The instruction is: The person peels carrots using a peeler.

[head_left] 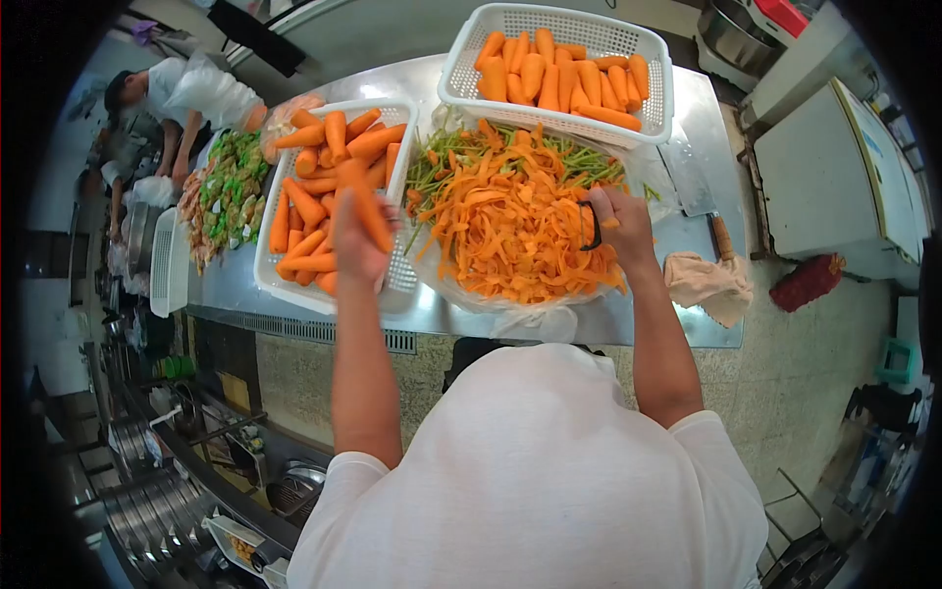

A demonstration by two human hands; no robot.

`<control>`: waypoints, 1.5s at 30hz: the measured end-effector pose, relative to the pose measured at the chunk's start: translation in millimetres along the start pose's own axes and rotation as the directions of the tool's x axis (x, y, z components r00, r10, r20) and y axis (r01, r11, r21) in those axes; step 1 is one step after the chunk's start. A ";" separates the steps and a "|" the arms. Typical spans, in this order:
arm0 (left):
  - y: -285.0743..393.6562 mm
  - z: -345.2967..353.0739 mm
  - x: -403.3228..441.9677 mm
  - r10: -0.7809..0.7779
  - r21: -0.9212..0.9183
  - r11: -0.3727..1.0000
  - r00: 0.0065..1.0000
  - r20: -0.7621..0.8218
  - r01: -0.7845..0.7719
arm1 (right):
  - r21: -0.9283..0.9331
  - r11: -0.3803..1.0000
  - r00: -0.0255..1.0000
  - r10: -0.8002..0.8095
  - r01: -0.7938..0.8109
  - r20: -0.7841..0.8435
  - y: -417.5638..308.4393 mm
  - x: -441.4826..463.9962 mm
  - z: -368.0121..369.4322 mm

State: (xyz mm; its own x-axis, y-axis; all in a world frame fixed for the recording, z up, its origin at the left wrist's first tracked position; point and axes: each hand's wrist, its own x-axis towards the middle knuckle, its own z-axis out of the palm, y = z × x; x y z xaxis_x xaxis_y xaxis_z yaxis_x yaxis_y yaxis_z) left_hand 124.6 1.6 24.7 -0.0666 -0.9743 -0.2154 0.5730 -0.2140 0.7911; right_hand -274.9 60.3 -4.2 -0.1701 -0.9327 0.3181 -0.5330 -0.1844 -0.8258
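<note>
My left hand (359,240), slightly blurred, is closed around a carrot (364,204) over the right side of a white basket (263,257) full of carrots. In my right hand (622,224) is a dark-framed peeler (591,226), held at the right edge of a big heap of orange carrot peels (520,221). Green stalks (432,172) lie along the back and left of the heap, which rests on clear plastic. The peeler and the held carrot are well apart. Behind the heap, a second white basket (659,88) holds several carrots.
A cleaver (693,182) with a wooden handle lies right of the heap, beside a crumpled cloth (708,280) on the metal table (677,329). At left, another person (177,93) stands near a pile of green and pinkish scraps (234,187) and a white crate (169,265).
</note>
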 end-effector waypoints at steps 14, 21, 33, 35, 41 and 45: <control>-99.9 133.7 -49.4 -0.362 0.316 0.896 0.926 0.108 0.313 | 0.091 0.981 0.982 -0.178 0.172 0.063 -27.4 53.3 44.3; -100.8 127.4 -45.8 -0.366 0.271 0.910 0.915 0.171 0.314 | 0.031 0.920 0.918 -0.392 0.391 0.057 -34.6 69.6 53.9; -93.2 126.8 -33.7 -0.358 0.223 0.922 0.918 0.171 0.318 | 0.110 0.955 0.952 -0.287 0.275 0.106 -21.2 83.6 57.6; -89.3 132.0 -38.2 -0.312 0.256 0.931 0.932 0.186 0.261 | 0.038 0.973 0.974 -0.228 0.228 0.006 -20.2 87.0 58.8; -93.2 132.4 -32.6 -0.361 0.358 0.892 0.912 0.196 0.276 | -0.047 0.976 0.975 -0.207 0.211 0.078 -24.9 80.8 52.1; -101.4 129.3 -30.1 -0.369 0.299 0.905 0.908 0.196 0.303 | 0.179 0.968 0.968 -0.201 0.173 0.152 -34.3 69.3 47.1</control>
State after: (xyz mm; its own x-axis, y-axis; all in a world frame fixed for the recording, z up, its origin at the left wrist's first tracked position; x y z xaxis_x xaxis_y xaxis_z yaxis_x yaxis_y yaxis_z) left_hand -37.1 43.5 25.0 -0.4323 -0.8198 -0.3756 0.2536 -0.5103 0.8218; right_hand -229.4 -12.6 24.2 0.0689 -0.9126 0.4030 -0.3974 -0.3956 -0.8280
